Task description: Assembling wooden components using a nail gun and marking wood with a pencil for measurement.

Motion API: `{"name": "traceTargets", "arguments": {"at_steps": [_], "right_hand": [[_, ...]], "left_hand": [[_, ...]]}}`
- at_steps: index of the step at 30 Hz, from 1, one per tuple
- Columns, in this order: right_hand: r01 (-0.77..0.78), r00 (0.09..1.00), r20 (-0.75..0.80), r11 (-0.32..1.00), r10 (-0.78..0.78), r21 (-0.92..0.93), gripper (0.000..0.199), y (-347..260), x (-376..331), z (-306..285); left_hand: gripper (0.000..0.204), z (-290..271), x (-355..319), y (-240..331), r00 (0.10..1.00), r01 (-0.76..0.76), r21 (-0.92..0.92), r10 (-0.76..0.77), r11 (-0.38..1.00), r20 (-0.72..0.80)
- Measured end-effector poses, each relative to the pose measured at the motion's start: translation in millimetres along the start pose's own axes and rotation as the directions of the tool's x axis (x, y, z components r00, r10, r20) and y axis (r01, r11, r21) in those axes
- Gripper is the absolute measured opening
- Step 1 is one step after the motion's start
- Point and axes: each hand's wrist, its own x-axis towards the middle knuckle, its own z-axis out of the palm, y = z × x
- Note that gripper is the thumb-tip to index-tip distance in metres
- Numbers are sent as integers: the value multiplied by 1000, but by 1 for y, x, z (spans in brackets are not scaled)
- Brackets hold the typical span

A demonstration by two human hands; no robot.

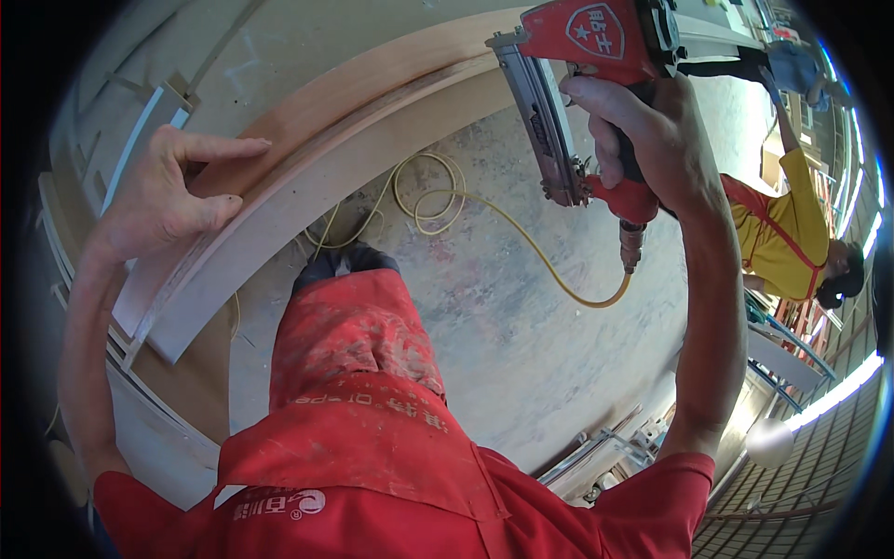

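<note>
My right hand [656, 130] is wrapped round the black grip of a red pneumatic nail gun [596, 37], lifted above the floor. The gun's metal magazine [545, 121] faces left, its nose near the far part of a long wooden board [372, 56]. A yellow air hose [559, 289] joins the fitting at the handle's base. At the left, my left hand [177, 191] rests over the board's edge, thumb and fingers apart. Beneath that board runs a second pale panel [223, 289], lying lengthwise along it.
Hose coils [428, 200] lie on the scuffed grey floor [521, 373]. A co-worker [792, 224] in yellow with red straps stands at the right, another person [801, 74] beyond. Boards and strips [596, 466] are stacked lower right; brown sheets [186, 382] lie lower left.
</note>
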Motion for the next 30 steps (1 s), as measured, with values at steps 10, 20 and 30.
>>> {"name": "traceTargets", "arguments": {"at_steps": [10,20,30], "right_hand": [[11,997,73,1000,-10,-18,40,-3,6,-2],[-17,998,64,999,15,29,36,1,5,-4],[-5,997,74,1000,4,22,37,-2,4,-8]], "left_hand": [[57,0,-2,-2,1000,-8,1,8,1000,-12],[56,1,-1,0,1000,26,-6,-26,1000,3],[57,-1,-3,2,999,35,-6,-35,999,5]]}}
